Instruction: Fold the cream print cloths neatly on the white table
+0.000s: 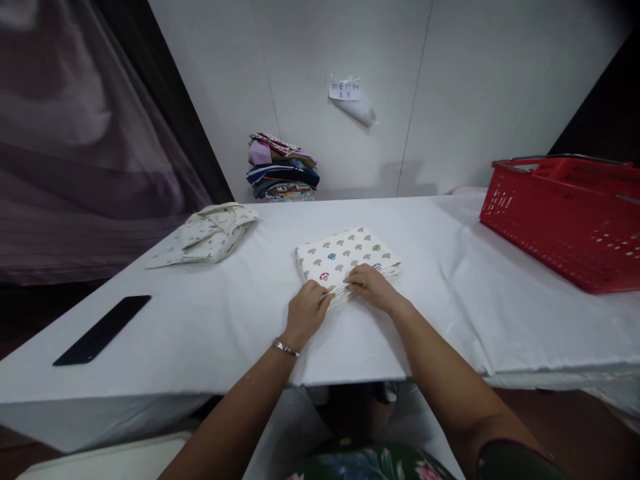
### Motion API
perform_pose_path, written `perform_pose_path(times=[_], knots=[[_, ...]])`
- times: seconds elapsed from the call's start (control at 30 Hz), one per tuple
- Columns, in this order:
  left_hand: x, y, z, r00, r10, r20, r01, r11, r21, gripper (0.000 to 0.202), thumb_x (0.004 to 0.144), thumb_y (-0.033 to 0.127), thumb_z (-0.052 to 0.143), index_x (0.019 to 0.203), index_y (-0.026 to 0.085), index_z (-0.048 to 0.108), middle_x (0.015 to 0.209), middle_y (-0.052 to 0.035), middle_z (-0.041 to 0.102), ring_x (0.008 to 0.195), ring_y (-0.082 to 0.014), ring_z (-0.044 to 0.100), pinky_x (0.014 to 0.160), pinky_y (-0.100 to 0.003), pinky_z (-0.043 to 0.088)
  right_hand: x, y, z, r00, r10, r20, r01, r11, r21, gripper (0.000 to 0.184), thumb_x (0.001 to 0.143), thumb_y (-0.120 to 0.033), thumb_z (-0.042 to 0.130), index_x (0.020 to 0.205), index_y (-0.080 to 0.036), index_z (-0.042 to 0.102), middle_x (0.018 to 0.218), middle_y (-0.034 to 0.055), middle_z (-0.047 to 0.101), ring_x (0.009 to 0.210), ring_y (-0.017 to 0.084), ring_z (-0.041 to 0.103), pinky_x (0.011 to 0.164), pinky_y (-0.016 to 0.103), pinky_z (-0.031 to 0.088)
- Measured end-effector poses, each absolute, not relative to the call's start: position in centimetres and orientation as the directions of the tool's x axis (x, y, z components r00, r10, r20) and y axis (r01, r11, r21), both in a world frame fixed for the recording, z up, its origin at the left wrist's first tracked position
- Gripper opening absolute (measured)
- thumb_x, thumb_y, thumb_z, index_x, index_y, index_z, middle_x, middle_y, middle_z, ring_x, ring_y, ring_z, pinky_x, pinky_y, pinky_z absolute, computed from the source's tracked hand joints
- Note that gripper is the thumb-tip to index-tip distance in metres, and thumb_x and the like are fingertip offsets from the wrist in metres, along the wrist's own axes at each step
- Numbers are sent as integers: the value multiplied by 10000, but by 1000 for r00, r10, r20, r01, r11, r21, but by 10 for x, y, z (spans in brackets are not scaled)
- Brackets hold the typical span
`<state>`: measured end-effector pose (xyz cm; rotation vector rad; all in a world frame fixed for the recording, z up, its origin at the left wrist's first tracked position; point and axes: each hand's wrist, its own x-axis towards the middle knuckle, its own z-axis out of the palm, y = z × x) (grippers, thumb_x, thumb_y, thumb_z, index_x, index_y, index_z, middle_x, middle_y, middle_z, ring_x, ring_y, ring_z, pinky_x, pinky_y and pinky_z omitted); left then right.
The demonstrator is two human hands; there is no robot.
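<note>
A folded white cloth (pixel 345 253) printed with grey, blue, red and green mushrooms lies flat on the white-covered table in front of me. Along its near edge, where several layers show, both hands are at work. My left hand (pixel 306 311) pinches the layers at the near left part, thumb and fingers together; a bracelet sits on that wrist. Close beside it, my right hand (pixel 370 285) grips the same edge a little to the right, fingers curled on the layers.
At the left of the table (pixel 200 347) lies a loosely folded white patterned garment (pixel 215 233), with a flat black board (pixel 103 331) nearer me. A stack of folded cloths (pixel 283 170) is by the wall. A red plastic basket (pixel 555 227) stands at the right.
</note>
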<state>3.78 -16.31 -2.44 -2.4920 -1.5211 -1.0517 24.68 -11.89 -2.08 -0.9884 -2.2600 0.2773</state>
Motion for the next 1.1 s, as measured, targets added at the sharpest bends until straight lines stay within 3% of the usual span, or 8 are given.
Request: perform_pose_path(times=[0.13, 0.4, 0.6, 0.73, 0.97, 1.1], knots=[[38, -163, -24, 323, 747, 582, 816, -531, 229, 224, 899, 337, 455, 788, 188, 581, 795, -29, 564, 733, -131, 540, 608, -244, 400, 245, -119, -19, -499, 690, 525, 581, 715, -388, 131, 828, -168, 583, 902, -203, 686, 866, 58, 637, 859, 188, 538, 804, 345, 392], [37, -164, -23, 385, 737, 556, 831, -538, 138, 245, 913, 323, 418, 786, 188, 578, 794, -38, 566, 757, -146, 524, 636, -265, 400, 247, -123, -16, -526, 720, 452, 607, 691, -394, 156, 773, -117, 630, 854, -230, 700, 853, 35, 640, 852, 184, 548, 788, 338, 392], [36, -165, -22, 393, 729, 560, 828, -546, 130, 213, 898, 322, 449, 801, 191, 586, 796, -30, 565, 754, -146, 519, 620, -264, 399, 249, -125, -16, -538, 738, 406, 607, 674, -421, 252, 718, -137, 684, 947, -242, 687, 910, 32, 635, 888, 199, 545, 814, 349, 401], [35, -166, -24, 394, 733, 554, 821, -552, 145, 192, 844, 380, 536, 872, 199, 595, 837, -36, 568, 790, -160, 530, 644, -274, 423, 249, -123, -16, -535, 737, 414, 610, 676, -415, 224, 735, -112, 664, 915, -240, 698, 894, 33, 642, 879, 194, 549, 810, 342, 395], [36, -166, -22, 388, 724, 570, 837, -536, 111, 154, 883, 297, 475, 832, 196, 579, 834, -46, 577, 795, -157, 531, 668, -276, 420, 245, -123, -14, -519, 713, 471, 625, 693, -360, 193, 772, -91, 621, 896, -218, 697, 881, 42, 647, 859, 181, 552, 817, 338, 368], [36, -165, -24, 417, 715, 562, 830, -551, 86, 157, 881, 279, 470, 793, 193, 568, 811, -40, 567, 787, -160, 521, 651, -277, 407, 242, -123, -13, -540, 730, 418, 644, 678, -353, 177, 743, -83, 653, 859, -210, 699, 857, 33, 652, 845, 183, 556, 794, 328, 366]])
